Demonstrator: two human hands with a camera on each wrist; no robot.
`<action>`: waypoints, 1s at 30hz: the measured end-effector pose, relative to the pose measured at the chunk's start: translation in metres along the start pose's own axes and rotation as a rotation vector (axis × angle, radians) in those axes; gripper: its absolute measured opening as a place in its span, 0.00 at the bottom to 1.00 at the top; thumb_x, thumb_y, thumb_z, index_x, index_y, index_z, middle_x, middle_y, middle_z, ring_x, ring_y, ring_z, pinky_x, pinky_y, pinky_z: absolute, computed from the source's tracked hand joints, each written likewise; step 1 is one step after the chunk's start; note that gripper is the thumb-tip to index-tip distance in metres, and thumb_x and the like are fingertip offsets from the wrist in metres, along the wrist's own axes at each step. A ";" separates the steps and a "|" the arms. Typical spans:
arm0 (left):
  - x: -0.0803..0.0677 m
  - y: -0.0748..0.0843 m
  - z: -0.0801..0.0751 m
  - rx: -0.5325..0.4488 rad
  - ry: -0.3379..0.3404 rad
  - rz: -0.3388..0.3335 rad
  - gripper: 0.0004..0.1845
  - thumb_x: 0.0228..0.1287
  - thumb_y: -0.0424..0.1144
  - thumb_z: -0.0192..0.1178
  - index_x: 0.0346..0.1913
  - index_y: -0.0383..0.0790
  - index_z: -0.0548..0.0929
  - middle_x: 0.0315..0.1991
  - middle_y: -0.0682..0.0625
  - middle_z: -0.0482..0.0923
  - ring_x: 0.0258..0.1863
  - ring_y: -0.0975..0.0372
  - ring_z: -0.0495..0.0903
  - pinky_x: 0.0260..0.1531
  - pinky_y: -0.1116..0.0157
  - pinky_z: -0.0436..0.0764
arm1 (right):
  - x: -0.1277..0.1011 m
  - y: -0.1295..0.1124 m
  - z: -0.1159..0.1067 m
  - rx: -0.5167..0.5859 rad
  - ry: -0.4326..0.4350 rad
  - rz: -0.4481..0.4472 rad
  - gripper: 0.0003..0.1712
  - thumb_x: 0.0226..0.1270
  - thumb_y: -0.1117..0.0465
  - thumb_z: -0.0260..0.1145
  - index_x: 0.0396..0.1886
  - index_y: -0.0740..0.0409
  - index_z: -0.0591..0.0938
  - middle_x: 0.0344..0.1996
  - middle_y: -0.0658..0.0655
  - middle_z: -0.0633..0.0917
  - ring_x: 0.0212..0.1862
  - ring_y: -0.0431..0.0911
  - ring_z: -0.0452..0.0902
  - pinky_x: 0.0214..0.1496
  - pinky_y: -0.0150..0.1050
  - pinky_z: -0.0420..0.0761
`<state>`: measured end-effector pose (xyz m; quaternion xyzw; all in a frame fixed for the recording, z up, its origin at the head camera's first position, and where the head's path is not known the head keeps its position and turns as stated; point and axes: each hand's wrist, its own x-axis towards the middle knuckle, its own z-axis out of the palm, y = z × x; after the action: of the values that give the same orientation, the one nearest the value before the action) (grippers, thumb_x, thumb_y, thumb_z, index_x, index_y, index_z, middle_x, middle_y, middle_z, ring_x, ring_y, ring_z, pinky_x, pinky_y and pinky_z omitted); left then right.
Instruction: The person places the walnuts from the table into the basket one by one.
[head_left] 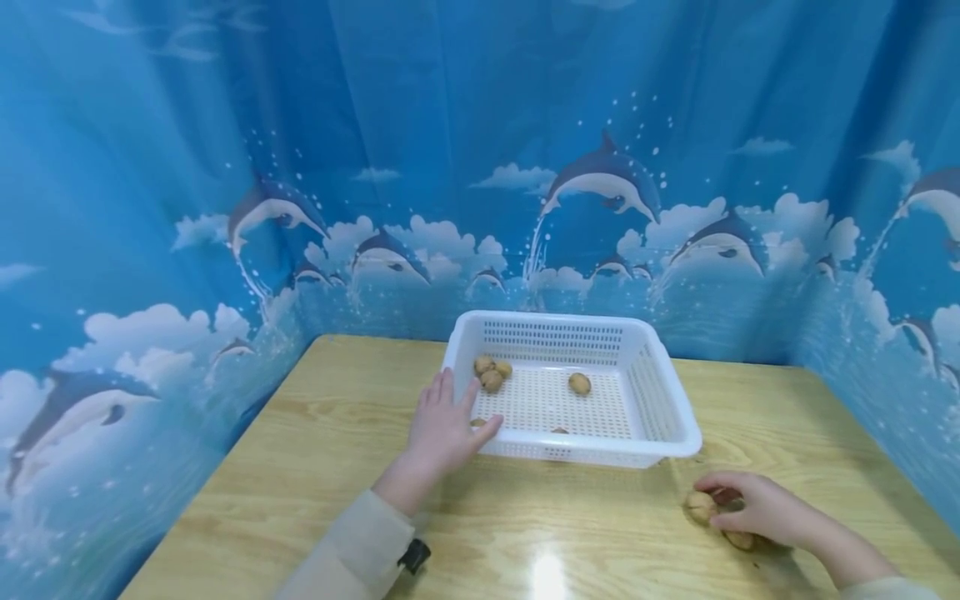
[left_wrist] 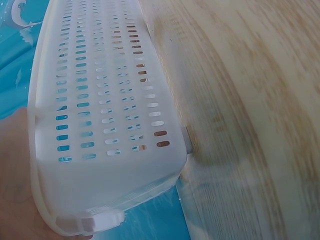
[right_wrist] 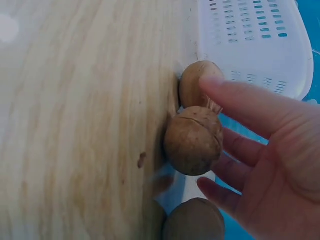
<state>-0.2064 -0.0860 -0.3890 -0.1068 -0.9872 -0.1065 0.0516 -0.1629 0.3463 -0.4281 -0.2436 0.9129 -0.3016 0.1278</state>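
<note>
A white perforated plastic basket [head_left: 555, 450] stands on the wooden table with several walnuts [head_left: 580, 383] inside. My left hand [head_left: 446, 425] rests on its left front corner, fingers extended over the rim and thumb spread along the front. The left wrist view shows the basket's slotted side wall [left_wrist: 110, 100], with part of the hand at the rim. On the table right of the basket, my right hand [head_left: 761, 508] pinches a walnut [right_wrist: 197, 85] between thumb and finger. A second walnut [right_wrist: 194, 141] lies against it beneath the hand, and a third walnut [right_wrist: 195, 220] sits nearer the wrist.
The pale wooden table [head_left: 337, 400] extends on both sides of the basket. A blue curtain [head_left: 465, 125] printed with dolphins and clouds hangs behind and along both sides. A small black object [head_left: 414, 556] is at the left cuff.
</note>
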 end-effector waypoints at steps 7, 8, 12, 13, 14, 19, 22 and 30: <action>0.000 -0.001 0.003 0.002 -0.013 -0.011 0.42 0.63 0.70 0.37 0.72 0.45 0.58 0.72 0.35 0.42 0.70 0.44 0.42 0.67 0.48 0.47 | 0.002 -0.003 0.003 -0.037 0.015 0.006 0.28 0.55 0.50 0.70 0.48 0.65 0.79 0.42 0.57 0.82 0.39 0.32 0.75 0.38 0.34 0.78; 0.001 -0.001 0.003 0.002 -0.012 -0.011 0.42 0.63 0.70 0.38 0.72 0.45 0.58 0.72 0.35 0.42 0.70 0.44 0.42 0.67 0.48 0.46 | 0.002 -0.004 0.003 -0.039 0.025 0.015 0.27 0.55 0.50 0.70 0.49 0.64 0.79 0.42 0.57 0.82 0.39 0.31 0.75 0.38 0.34 0.78; 0.001 0.001 0.003 -0.010 -0.006 -0.015 0.42 0.63 0.69 0.38 0.72 0.45 0.58 0.72 0.35 0.41 0.70 0.43 0.42 0.67 0.48 0.46 | 0.001 -0.007 0.001 0.002 0.069 0.013 0.26 0.58 0.55 0.69 0.50 0.67 0.77 0.43 0.60 0.81 0.40 0.32 0.75 0.38 0.34 0.79; 0.001 0.001 0.003 -0.012 -0.005 -0.014 0.42 0.63 0.69 0.38 0.72 0.45 0.58 0.72 0.34 0.41 0.70 0.43 0.42 0.67 0.48 0.46 | 0.000 -0.007 0.000 0.019 0.080 0.009 0.25 0.59 0.56 0.68 0.51 0.69 0.77 0.44 0.61 0.81 0.40 0.32 0.76 0.38 0.33 0.79; 0.001 0.001 0.003 -0.009 -0.006 -0.014 0.42 0.63 0.69 0.38 0.72 0.45 0.58 0.72 0.34 0.41 0.70 0.43 0.42 0.67 0.48 0.46 | 0.000 -0.007 0.000 0.038 0.091 0.005 0.25 0.59 0.58 0.68 0.51 0.70 0.76 0.43 0.62 0.81 0.40 0.31 0.76 0.38 0.33 0.79; 0.000 0.000 0.004 -0.001 -0.015 -0.015 0.43 0.62 0.70 0.37 0.72 0.45 0.57 0.72 0.34 0.41 0.70 0.44 0.41 0.67 0.48 0.46 | -0.005 -0.008 -0.008 0.096 0.152 -0.007 0.23 0.61 0.63 0.65 0.52 0.75 0.74 0.42 0.52 0.82 0.40 0.29 0.75 0.37 0.31 0.79; 0.000 0.000 0.005 -0.003 -0.007 -0.012 0.43 0.62 0.70 0.37 0.72 0.45 0.57 0.72 0.34 0.41 0.70 0.44 0.41 0.67 0.48 0.46 | -0.010 -0.008 -0.017 0.143 0.178 0.017 0.25 0.63 0.64 0.64 0.54 0.77 0.72 0.42 0.39 0.79 0.41 0.28 0.74 0.38 0.31 0.79; 0.001 0.001 0.002 -0.009 -0.010 -0.014 0.42 0.63 0.69 0.38 0.72 0.45 0.58 0.72 0.34 0.41 0.70 0.43 0.41 0.67 0.48 0.46 | -0.014 -0.015 -0.032 0.202 0.251 0.166 0.29 0.66 0.61 0.62 0.59 0.76 0.67 0.48 0.62 0.79 0.41 0.26 0.73 0.38 0.33 0.80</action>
<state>-0.2070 -0.0846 -0.3908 -0.1005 -0.9877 -0.1106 0.0456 -0.1576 0.3591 -0.3925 -0.1136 0.9038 -0.4081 0.0610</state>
